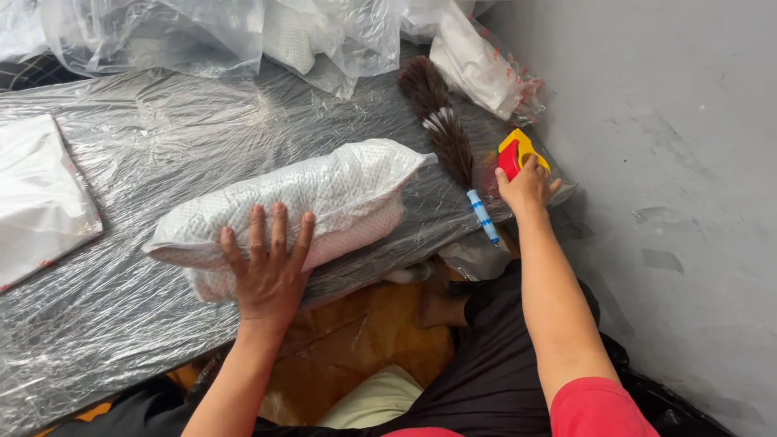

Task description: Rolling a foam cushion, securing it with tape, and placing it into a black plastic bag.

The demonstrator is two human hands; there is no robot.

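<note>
Fingers spread wide, the left hand (269, 267) lies palm-down on the near end of a rolled white bundle in clear plastic wrap (291, 212), the forearm coming up from the bottom of the view. It presses flat and grips nothing. The bundle lies slantwise on a work surface covered in crinkled clear plastic sheeting (121, 324), its far end pointing toward the upper right.

The right hand (524, 188) reaches out along a straight arm to the surface's right edge, its fingers closed over a small red-and-yellow tape dispenser (515, 154), which it holds against the sheeting beside the grey wall (672, 162).

Between bundle and dispenser lies a brown feather duster (441, 121), its blue-and-white striped handle (483, 217) pointing toward the person; the feathers touch the bundle's far end. A flat white packet (36, 202) rests at the left, well apart from both hands. Loose clear plastic bags (218, 32) are heaped along the far edge, with another bagged white item (477, 61) near the wall. Nothing lies between either hand and what it touches.
</note>
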